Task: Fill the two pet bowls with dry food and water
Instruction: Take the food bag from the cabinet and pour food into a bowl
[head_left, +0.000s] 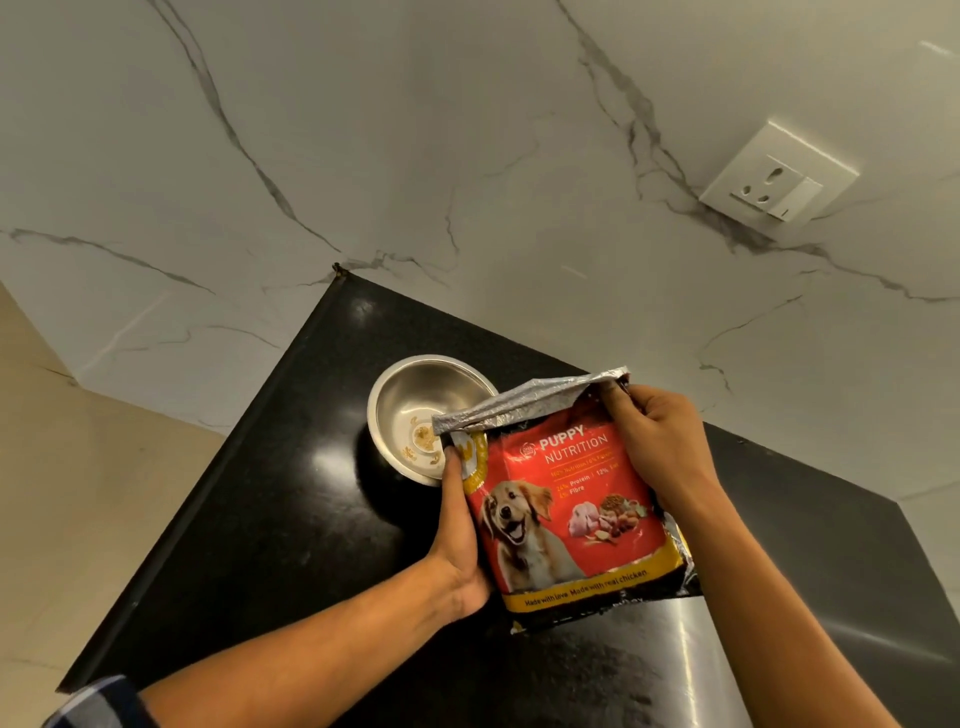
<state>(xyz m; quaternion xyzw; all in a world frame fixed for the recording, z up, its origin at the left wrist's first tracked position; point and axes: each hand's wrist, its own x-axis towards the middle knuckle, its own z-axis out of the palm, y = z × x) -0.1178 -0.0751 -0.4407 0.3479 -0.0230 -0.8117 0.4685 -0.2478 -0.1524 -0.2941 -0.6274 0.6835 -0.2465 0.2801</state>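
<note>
A red puppy food bag (566, 509) with a dog picture is held above the black counter, its torn silver top tilted toward a steel bowl (415, 395). The bowl stands on the counter at the bag's upper left and holds a few pieces of dry food on its bottom. My left hand (460, 540) grips the bag's left side, thumb up along the edge. My right hand (660, 441) holds the bag's upper right corner near the opening. Only one bowl is in view.
The black polished counter (270, 519) ends in a corner against white marble walls (415, 156). Its left edge drops to a beige floor (78, 493). A white wall socket (779, 179) sits at the upper right.
</note>
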